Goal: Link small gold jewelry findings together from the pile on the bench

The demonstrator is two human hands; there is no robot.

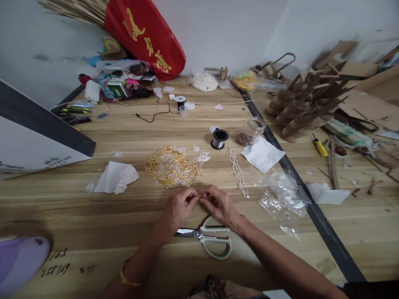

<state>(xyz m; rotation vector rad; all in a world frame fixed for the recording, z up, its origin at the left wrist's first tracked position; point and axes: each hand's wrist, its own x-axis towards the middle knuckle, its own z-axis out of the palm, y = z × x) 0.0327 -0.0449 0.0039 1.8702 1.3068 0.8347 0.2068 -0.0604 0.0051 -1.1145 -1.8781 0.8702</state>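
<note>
My left hand (181, 207) and my right hand (217, 202) meet fingertip to fingertip over the table, each closed in a pinch. Whatever they pinch is too small to make out. Just beyond the fingers lies a spread pile of gold and silver beads (174, 168), with clear or silvery pins (202, 158) at its right edge. A pair of scissors (199, 234) with pale handles rests beneath and between my forearms, the blade tips partly covered by my left wrist. To the right of the pile is a silvery bead chain (238, 174).
Behind the beads stand a spool of wire (219, 139) and a glass jar (254, 128) with brown beads. White paper (116, 177) lies left, clear plastic bags (280, 195) right. Small woven baskets (299, 106) crowd the right rear; a red bag (146, 37) leans at the back.
</note>
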